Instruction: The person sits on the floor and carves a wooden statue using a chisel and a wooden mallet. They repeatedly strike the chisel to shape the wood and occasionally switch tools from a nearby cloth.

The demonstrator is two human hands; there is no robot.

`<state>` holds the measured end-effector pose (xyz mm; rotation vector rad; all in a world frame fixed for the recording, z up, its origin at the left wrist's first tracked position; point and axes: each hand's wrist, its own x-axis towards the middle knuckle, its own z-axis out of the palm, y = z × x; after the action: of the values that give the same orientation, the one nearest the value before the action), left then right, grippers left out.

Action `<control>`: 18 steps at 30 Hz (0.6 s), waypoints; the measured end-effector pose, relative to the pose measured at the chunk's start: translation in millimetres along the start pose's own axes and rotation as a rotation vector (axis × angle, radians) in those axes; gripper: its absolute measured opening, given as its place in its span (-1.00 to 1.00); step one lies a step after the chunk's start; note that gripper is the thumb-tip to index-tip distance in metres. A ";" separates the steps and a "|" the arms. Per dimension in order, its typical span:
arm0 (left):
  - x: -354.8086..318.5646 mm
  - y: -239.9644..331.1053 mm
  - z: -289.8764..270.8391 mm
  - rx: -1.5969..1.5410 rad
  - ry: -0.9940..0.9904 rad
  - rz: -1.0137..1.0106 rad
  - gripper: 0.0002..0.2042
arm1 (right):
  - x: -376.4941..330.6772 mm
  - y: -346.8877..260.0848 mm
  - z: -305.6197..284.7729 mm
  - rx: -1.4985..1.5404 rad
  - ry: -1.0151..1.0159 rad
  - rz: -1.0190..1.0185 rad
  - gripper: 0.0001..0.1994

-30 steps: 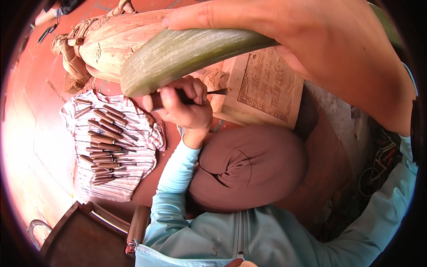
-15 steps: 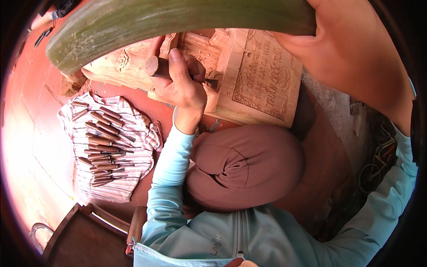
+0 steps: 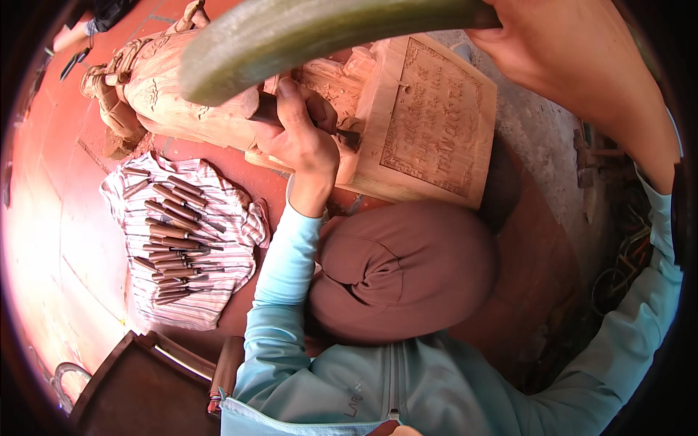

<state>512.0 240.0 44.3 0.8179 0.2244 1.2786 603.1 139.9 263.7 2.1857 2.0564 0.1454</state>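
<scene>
Wood on wood here: the left hand [image 3: 302, 138] has its fingers wrapped tight around a chisel [image 3: 342, 134], with the blade laid against the pale carved wooden figure [image 3: 182, 94] lying across the red floor [image 3: 51, 218], right where the figure meets its inscribed base block [image 3: 429, 123]. The right hand [image 3: 574, 58] is up at the far right, fingers clamped on the handle end of a long greenish-grey wooden mallet [image 3: 305, 36] that arcs over the work.

My take on doing this bit well: keep the chisel hand low and braced against the carving so the edge can't skate, and let the mallet fall in short, light taps rather than big swings. The relief around there looks fine and easy to chip. I can't really make out the blade tip since the hand hides most of it, so check the angle before each strike.

Spare chisels [image 3: 174, 240] sit in rows on a striped cloth [image 3: 218, 305] to the left, near enough to swap without shifting.
</scene>
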 end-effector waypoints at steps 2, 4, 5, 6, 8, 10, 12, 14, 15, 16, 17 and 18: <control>7.4 10.8 -12.8 0.025 0.021 0.018 -0.65 | 10.2 0.3 11.3 0.044 0.037 -0.045 -0.44; 6.2 10.8 -11.1 0.043 0.012 0.012 -0.64 | 8.9 1.5 10.4 0.037 0.041 -0.041 -0.44; 2.5 7.7 -2.4 0.017 -0.001 -0.008 -0.63 | 3.5 1.3 3.8 0.009 0.025 -0.017 -0.44; -2.0 1.6 4.4 -0.047 0.036 -0.014 -0.63 | -0.8 0.1 -0.9 -0.013 0.005 0.005 -0.44; -5.4 1.5 7.3 -0.067 0.025 -0.070 -0.64 | -4.5 0.2 -2.4 -0.024 -0.006 0.014 -0.44; -1.0 5.7 -4.4 -0.041 -0.009 -0.064 -0.64 | 0.1 -0.2 1.8 -0.001 0.016 -0.012 -0.44; 6.1 13.7 -20.6 0.074 0.013 -0.010 -0.70 | 14.9 0.5 17.1 0.057 0.062 -0.076 -0.44; -0.1 12.1 -4.4 -0.103 0.029 -0.081 -0.76 | 1.7 0.8 3.7 0.004 0.026 -0.026 -0.44; -4.7 16.9 0.1 -0.254 0.063 -0.138 -0.79 | -3.9 -0.1 -1.0 -0.014 0.009 0.000 -0.44; -5.6 24.7 -3.1 -0.370 0.108 -0.171 -0.82 | -3.7 -1.3 0.8 -0.008 0.006 -0.009 -0.44; -4.7 29.0 -6.6 -0.487 0.152 -0.205 -0.83 | -3.7 -2.1 1.9 0.001 0.012 -0.012 -0.45; 3.1 26.3 -10.3 -0.386 0.191 -0.133 -0.79 | -2.7 -1.6 2.5 0.005 0.019 -0.017 -0.45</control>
<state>487.2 248.6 54.9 0.3468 0.1731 1.2239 601.8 137.1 261.1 2.1773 2.0865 0.1599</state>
